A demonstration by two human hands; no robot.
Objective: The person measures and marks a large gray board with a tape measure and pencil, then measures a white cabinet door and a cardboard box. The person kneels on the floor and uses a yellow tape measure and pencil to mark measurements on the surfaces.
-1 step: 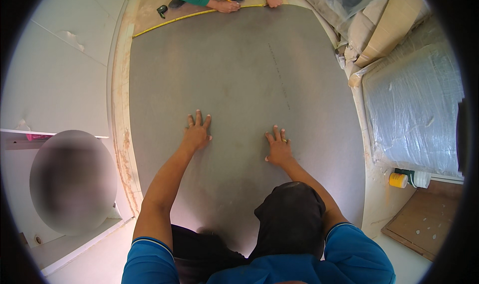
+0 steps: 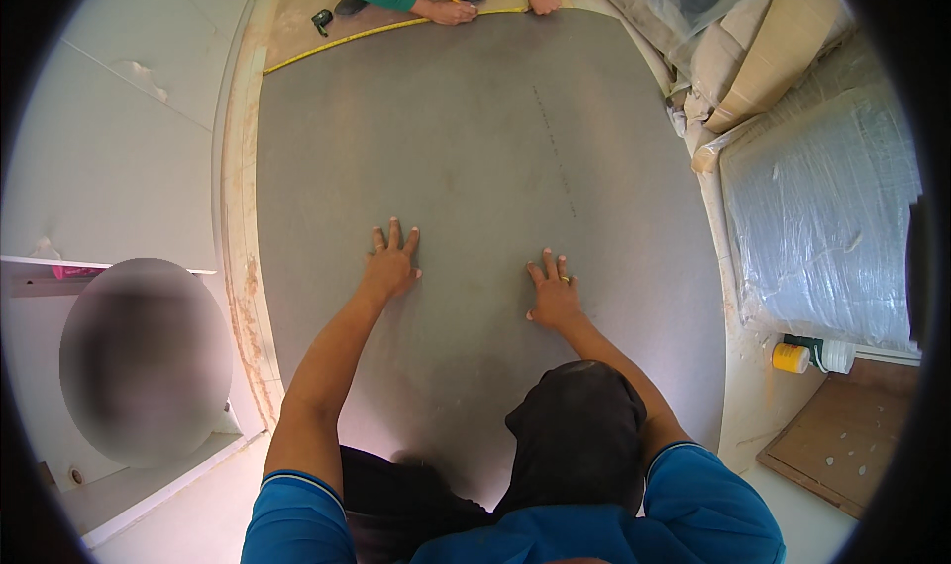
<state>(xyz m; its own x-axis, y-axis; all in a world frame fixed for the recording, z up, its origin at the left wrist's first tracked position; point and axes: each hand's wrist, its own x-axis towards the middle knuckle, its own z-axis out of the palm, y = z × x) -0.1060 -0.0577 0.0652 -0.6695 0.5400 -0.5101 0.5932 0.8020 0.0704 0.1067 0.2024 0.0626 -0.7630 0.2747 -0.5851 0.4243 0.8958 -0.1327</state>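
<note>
A large grey board lies flat beneath both of my hands. My left hand rests on its middle with the fingers spread, holding nothing. Further right, my right hand also lies palm down on the board, fingers apart, a ring on one finger. Along the board's far edge runs a yellow tape measure. A co-worker in green sleeves has one hand at the tape with what looks like a pencil, and the other hand on the board's edge. A faint dotted line of marks runs down the board's right half.
White cabinets line the left side, near a blurred oval patch. At right stand a plastic-wrapped bundle, torn cardboard, a yellow tub and a brown panel. A small dark object lies on the far floor.
</note>
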